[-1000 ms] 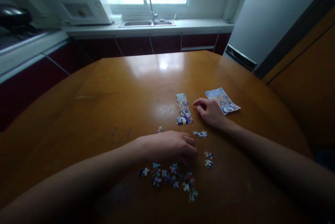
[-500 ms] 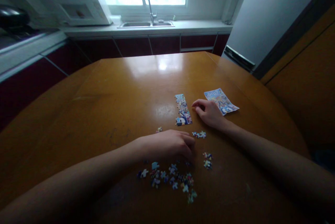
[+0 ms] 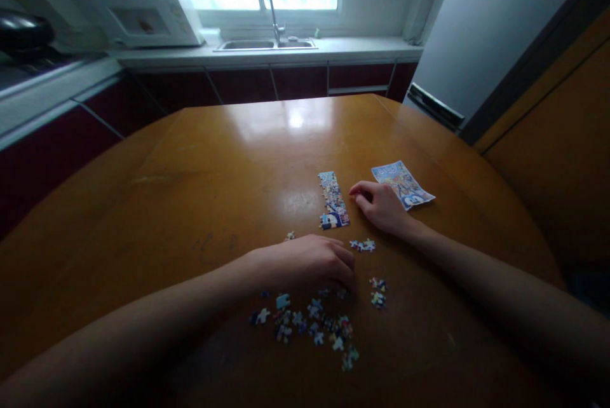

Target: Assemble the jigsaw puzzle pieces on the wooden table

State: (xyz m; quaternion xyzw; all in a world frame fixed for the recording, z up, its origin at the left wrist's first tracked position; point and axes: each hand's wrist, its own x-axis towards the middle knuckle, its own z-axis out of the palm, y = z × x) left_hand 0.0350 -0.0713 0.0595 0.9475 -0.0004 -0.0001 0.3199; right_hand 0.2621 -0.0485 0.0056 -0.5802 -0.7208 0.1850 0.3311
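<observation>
My left hand (image 3: 321,263) reaches over the near part of the table, just above a loose pile of jigsaw pieces (image 3: 314,325). Its fingers bend downward and their tips are hidden, so whatever they pinch cannot be made out. My right hand (image 3: 384,208) rests on the table, loosely curled, thumb and forefinger slightly apart with nothing visible between them. Left of its fingertips lies a joined strip of puzzle (image 3: 335,199). A printed picture sheet (image 3: 405,182) lies partly behind this hand. Small joined pieces (image 3: 365,245) and further pieces (image 3: 379,293) sit between my hands.
A single piece (image 3: 290,236) lies beyond my left wrist. The wooden table (image 3: 229,166) stretches away toward a counter with a sink (image 3: 248,45) and tap. A microwave (image 3: 147,19) stands at the back left, a fridge (image 3: 495,27) at the right.
My left hand has shifted very slightly, and a little more of the pieces beneath it shows. My right hand, the strip and the sheet stay where they were.
</observation>
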